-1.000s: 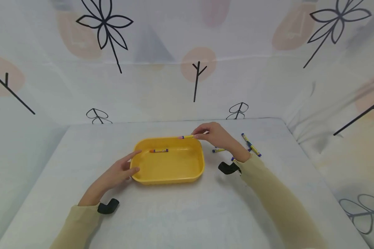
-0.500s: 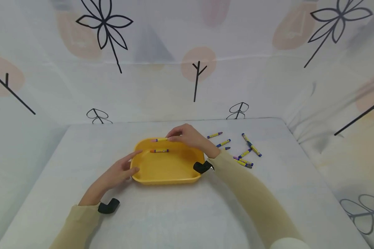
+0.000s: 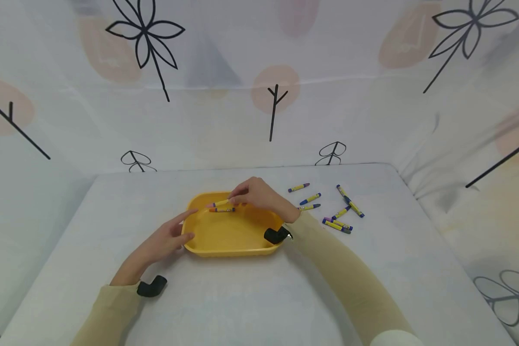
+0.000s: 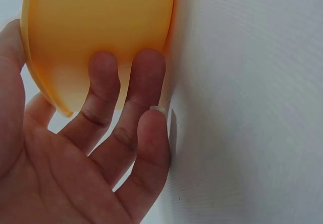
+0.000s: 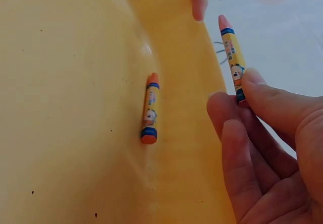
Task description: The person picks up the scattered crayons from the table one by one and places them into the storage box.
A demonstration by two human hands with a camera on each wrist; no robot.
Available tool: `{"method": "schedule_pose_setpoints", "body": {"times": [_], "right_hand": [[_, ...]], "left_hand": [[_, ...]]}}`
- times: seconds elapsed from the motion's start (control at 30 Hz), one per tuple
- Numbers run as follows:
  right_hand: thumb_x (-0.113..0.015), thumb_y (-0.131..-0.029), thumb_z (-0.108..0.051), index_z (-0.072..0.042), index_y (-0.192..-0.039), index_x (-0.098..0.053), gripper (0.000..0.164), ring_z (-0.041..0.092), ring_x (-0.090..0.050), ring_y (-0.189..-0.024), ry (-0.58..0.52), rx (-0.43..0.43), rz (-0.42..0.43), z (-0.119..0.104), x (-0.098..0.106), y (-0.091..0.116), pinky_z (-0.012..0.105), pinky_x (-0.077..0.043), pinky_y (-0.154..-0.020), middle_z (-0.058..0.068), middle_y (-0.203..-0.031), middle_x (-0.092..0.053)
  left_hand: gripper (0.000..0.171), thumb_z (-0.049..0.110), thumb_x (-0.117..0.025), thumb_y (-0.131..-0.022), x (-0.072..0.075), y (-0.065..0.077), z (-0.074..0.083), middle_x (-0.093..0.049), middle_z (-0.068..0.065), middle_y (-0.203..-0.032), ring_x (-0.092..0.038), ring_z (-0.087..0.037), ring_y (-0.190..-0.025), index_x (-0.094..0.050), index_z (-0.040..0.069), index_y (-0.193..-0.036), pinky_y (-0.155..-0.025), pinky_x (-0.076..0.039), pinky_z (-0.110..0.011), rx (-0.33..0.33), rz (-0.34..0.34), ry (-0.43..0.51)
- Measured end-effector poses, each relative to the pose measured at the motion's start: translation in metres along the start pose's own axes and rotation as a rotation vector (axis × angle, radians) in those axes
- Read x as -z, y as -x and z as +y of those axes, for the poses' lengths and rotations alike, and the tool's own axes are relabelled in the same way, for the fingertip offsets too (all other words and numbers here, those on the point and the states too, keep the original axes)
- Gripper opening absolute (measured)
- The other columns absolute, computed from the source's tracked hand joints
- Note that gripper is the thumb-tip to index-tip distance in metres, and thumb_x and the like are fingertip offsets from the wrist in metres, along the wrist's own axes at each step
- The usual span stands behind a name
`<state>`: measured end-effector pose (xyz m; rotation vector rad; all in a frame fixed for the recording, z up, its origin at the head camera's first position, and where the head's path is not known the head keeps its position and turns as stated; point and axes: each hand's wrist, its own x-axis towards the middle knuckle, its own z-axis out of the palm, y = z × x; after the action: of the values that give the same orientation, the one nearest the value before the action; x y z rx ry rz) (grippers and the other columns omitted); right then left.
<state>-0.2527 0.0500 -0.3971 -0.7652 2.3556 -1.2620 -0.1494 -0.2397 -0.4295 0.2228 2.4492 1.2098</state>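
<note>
A pink crayon [image 5: 232, 57] with a yellow-and-blue wrapper is pinched at its rear end between thumb and fingers of my right hand [image 3: 257, 196]. That hand is over the back part of a yellow tray [image 3: 233, 240], and the crayon's pink tip points left. On the tray floor, just in front of it, lies an orange crayon [image 5: 150, 110]. My left hand [image 3: 166, 242] holds the tray's left end. Its thumb and index finger reach over the rim, while other fingers rest against the outer wall [image 4: 101, 22] in the left wrist view.
Several crayons lie loose on the white tabletop right of the tray, among them a blue crayon [image 3: 310, 198], a purple crayon [image 3: 299, 187] and a grey crayon [image 3: 336, 226]. A patterned cloth [image 3: 225, 125] hangs behind the table and at its sides.
My right hand has carried the pink crayon left from the tray's back right rim, then slightly lower over the tray. The left hand has stayed on the tray's left end.
</note>
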Motion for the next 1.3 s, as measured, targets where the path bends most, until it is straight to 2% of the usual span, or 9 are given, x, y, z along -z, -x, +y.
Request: {"method": "schedule_pose_setpoints", "body": {"times": [0.1, 0.33, 0.5, 0.6, 0.77, 1.07, 1.3], "right_hand": [[-0.071, -0.093, -0.018, -0.005, -0.103, -0.078, 0.017, 0.030, -0.067, -0.088, -0.004, -0.004, -0.019, 0.001, 0.000, 0.001, 0.040, -0.055, -0.081, 0.002, -0.086, -0.073], [-0.071, -0.093, -0.018, -0.005, -0.104, -0.077, 0.018, 0.029, -0.068, -0.088, -0.015, 0.009, -0.028, 0.005, -0.002, 0.000, 0.032, -0.054, -0.079, 0.000, -0.088, -0.074], [-0.072, -0.093, -0.020, -0.008, -0.105, -0.077, 0.018, 0.020, -0.065, -0.088, 0.015, 0.008, -0.041, 0.005, -0.003, 0.000, 0.026, -0.050, -0.079, -0.002, -0.092, -0.073], [-0.072, -0.093, -0.020, -0.008, -0.107, -0.077, 0.019, 0.015, -0.061, -0.088, 0.035, 0.004, -0.059, 0.004, -0.002, 0.001, 0.025, -0.048, -0.080, -0.003, -0.094, -0.073], [-0.071, -0.094, -0.018, -0.006, -0.110, -0.076, 0.022, 0.014, -0.061, -0.092, 0.048, 0.019, -0.054, 0.002, 0.003, 0.003, 0.027, -0.047, -0.084, -0.004, -0.096, -0.074], [-0.072, -0.092, -0.018, -0.005, -0.115, -0.074, 0.026, 0.012, -0.066, -0.099, -0.023, 0.062, -0.042, 0.001, 0.027, 0.019, 0.029, -0.050, -0.090, -0.004, -0.105, -0.073], [-0.073, -0.092, -0.020, -0.007, -0.116, -0.073, 0.027, 0.015, -0.066, -0.100, -0.017, -0.011, 0.065, 0.012, 0.059, 0.040, 0.034, -0.051, -0.091, -0.003, -0.108, -0.072]], "left_hand": [[0.066, 0.028, -0.062, -0.099, 0.001, 0.000, 0.002, -0.062, -0.013, -0.107, -0.058, -0.023, -0.080, -0.031, 0.023, -0.157, -0.070, -0.050, -0.035, -0.001, 0.004, -0.004], [0.067, 0.030, -0.063, -0.099, 0.000, -0.002, 0.007, -0.061, -0.015, -0.114, -0.058, -0.023, -0.083, -0.030, 0.024, -0.157, -0.071, -0.050, -0.035, 0.003, 0.002, -0.009], [0.067, 0.029, -0.062, -0.099, 0.001, -0.003, 0.008, -0.061, -0.015, -0.114, -0.058, -0.023, -0.082, -0.029, 0.022, -0.157, -0.071, -0.050, -0.036, -0.011, -0.001, -0.013], [0.067, 0.029, -0.062, -0.099, 0.001, -0.003, 0.008, -0.061, -0.016, -0.115, -0.058, -0.023, -0.083, -0.029, 0.021, -0.157, -0.071, -0.050, -0.036, -0.024, -0.008, -0.008], [0.067, 0.028, -0.062, -0.099, 0.001, -0.003, 0.008, -0.061, -0.016, -0.114, -0.057, -0.023, -0.082, -0.029, 0.021, -0.157, -0.071, -0.049, -0.037, -0.033, -0.009, -0.004], [0.067, 0.029, -0.063, -0.099, -0.002, 0.000, 0.005, -0.060, -0.019, -0.122, -0.058, -0.023, -0.085, -0.030, 0.022, -0.157, -0.072, -0.050, -0.036, -0.007, 0.011, -0.014], [0.067, 0.031, -0.064, -0.098, -0.004, -0.001, 0.002, -0.060, -0.016, -0.118, -0.058, -0.023, -0.083, -0.031, 0.026, -0.157, -0.071, -0.049, -0.035, 0.021, 0.018, -0.011]]}}
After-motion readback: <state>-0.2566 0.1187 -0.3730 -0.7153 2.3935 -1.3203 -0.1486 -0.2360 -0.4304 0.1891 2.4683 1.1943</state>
